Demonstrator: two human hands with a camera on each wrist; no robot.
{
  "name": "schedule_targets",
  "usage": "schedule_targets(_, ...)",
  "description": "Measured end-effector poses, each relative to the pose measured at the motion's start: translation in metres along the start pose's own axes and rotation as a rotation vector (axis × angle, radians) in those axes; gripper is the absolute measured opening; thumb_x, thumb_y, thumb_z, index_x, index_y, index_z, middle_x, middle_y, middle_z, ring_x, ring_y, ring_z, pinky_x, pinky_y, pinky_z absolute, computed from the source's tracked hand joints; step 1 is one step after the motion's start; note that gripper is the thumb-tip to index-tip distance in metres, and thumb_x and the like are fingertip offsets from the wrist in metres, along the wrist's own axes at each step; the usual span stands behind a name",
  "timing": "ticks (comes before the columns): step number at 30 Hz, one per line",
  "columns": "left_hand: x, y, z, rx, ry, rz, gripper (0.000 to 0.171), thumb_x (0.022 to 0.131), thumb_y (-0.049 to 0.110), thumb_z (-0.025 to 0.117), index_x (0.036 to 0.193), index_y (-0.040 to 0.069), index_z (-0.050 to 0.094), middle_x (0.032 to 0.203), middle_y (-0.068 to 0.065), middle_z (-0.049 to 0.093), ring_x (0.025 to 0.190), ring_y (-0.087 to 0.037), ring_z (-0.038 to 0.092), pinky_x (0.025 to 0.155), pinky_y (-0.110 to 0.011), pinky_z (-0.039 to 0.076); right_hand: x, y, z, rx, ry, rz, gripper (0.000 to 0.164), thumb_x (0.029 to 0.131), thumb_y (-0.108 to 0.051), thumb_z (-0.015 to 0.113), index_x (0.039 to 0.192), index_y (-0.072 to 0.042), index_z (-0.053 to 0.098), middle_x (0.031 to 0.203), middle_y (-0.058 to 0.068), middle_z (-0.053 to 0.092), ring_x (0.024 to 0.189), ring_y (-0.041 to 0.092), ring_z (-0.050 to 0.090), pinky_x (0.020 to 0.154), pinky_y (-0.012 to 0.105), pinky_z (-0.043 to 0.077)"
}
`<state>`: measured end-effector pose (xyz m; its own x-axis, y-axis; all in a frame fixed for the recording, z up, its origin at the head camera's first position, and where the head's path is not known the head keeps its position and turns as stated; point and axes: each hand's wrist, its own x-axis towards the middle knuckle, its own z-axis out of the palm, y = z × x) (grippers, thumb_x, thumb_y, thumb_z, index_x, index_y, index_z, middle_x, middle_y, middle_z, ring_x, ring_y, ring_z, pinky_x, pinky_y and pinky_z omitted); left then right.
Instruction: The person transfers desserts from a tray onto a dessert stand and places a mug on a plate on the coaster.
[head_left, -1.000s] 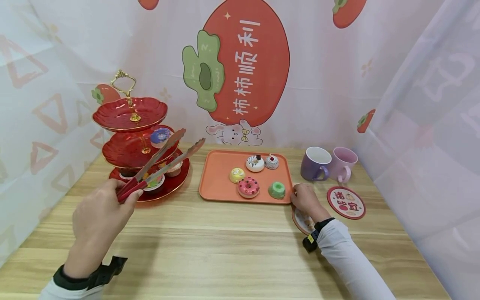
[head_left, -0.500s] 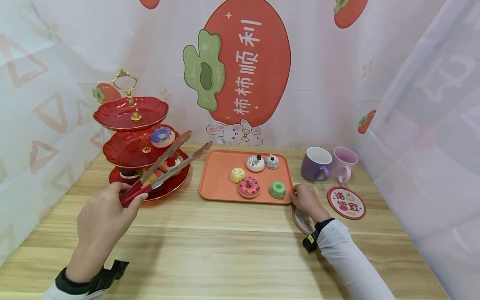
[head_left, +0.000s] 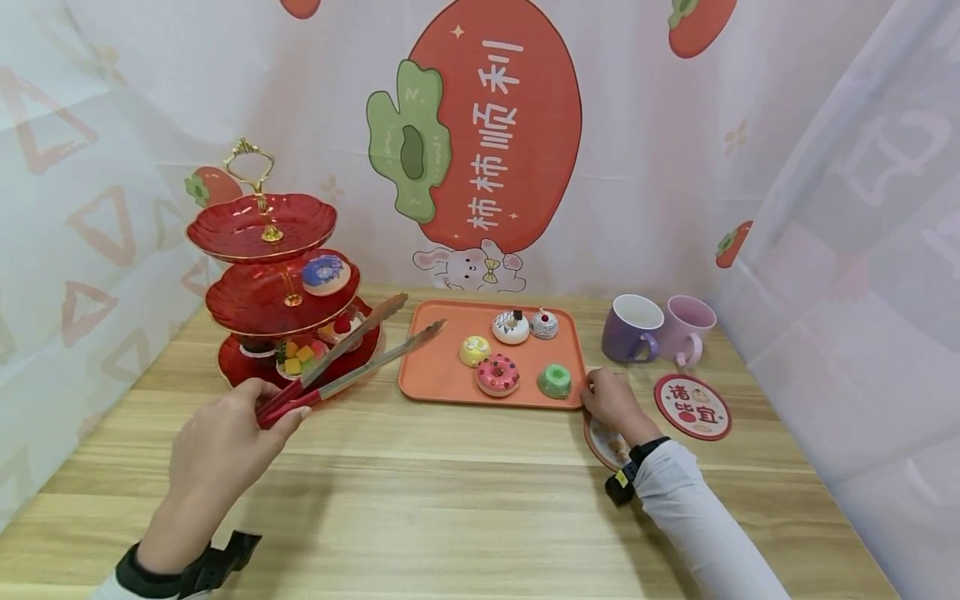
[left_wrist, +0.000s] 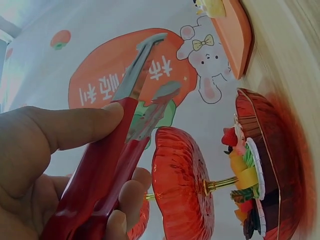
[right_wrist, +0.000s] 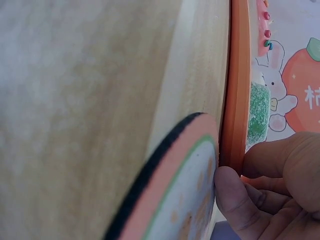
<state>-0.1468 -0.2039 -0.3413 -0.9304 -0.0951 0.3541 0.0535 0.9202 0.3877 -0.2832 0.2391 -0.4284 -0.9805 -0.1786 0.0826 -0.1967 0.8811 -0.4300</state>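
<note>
Two hands, mine: left hand (head_left: pixel 225 437), fingers curled round red-handled tongs (left_wrist: pixel 112 142), tips parted, aimed at two o'clock; right hand (head_left: pixel 611 398), thumb and finger pinching orange tray (head_left: pixel 435 358) by its four-o'clock corner. Tray lies on bench (head_left: pixel 420 492), bearing five sweets, green sweet (head_left: pixel 555 381) nearest my right hand. One tiered red stand (head_left: pixel 247 296), one o'clock from my left. Off my right: purple mug (head_left: pixel 621 329) and pink mug (head_left: pixel 686 321), one o'clock; red-rimmed coaster (head_left: pixel 692 406), three o'clock.

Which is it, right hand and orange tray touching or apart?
Touching. Right wrist view: the right hand pinches the orange tray between thumb and finger.
</note>
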Motion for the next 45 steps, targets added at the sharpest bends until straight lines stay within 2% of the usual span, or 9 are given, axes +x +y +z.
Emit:
schedule_targets(12,-0.003,-0.004,0.008,0.004,-0.165,-0.016,0.042,0.073,0.029,0.079,0.094,-0.003,0.061,0.064,-0.005,0.057,0.052,-0.02,0.046,0.043,-0.032,0.035,0.0,0.001,0.0,-0.003,-0.003,0.002,0.01,0.085,-0.001,0.056,0.077,0.001,0.061,0.058,0.003,0.051,0.05,0.016,0.045,0.048,0.029,0.034)
schedule_targets(18,-0.003,-0.004,0.011,0.023,-0.224,-0.018,0.045,0.071,0.031,0.08,0.096,-0.003,0.062,0.066,-0.004,0.056,0.054,-0.02,0.045,0.045,-0.032,0.034,-0.001,0.0,0.0,0.004,0.001,0.004,0.011,0.085,-0.001,0.056,0.075,0.001,0.06,0.057,0.003,0.05,0.049,0.016,0.045,0.047,0.028,0.034)
schedule_targets(28,-0.002,-0.003,0.017,0.012,-0.264,0.008,0.042,0.071,0.032,0.081,0.094,0.001,0.063,0.063,0.0,0.051,0.054,-0.019,0.043,0.047,-0.032,0.033,-0.001,0.002,-0.001,-0.003,0.005,-0.002,0.013,0.085,-0.001,0.056,0.072,0.0,0.058,0.056,0.003,0.047,0.048,0.016,0.043,0.047,0.028,0.033)
schedule_targets(34,-0.003,-0.003,0.021,0.011,-0.261,0.033,0.039,0.069,0.031,0.082,0.091,0.005,0.062,0.062,0.0,0.048,0.054,-0.018,0.042,0.047,-0.031,0.032,0.0,0.001,0.001,-0.001,0.003,-0.014,0.013,0.084,0.0,0.056,0.072,0.0,0.057,0.056,0.003,0.046,0.048,0.016,0.043,0.046,0.028,0.033)
schedule_targets(45,0.003,-0.002,0.029,-0.02,-0.292,0.047,0.045,0.07,0.035,0.08,0.094,0.002,0.063,0.064,0.001,0.051,0.055,-0.017,0.043,0.048,-0.031,0.033,-0.001,0.0,0.001,-0.001,0.013,0.002,0.014,0.084,0.001,0.057,0.07,-0.001,0.056,0.056,0.003,0.046,0.049,0.016,0.043,0.047,0.028,0.033)
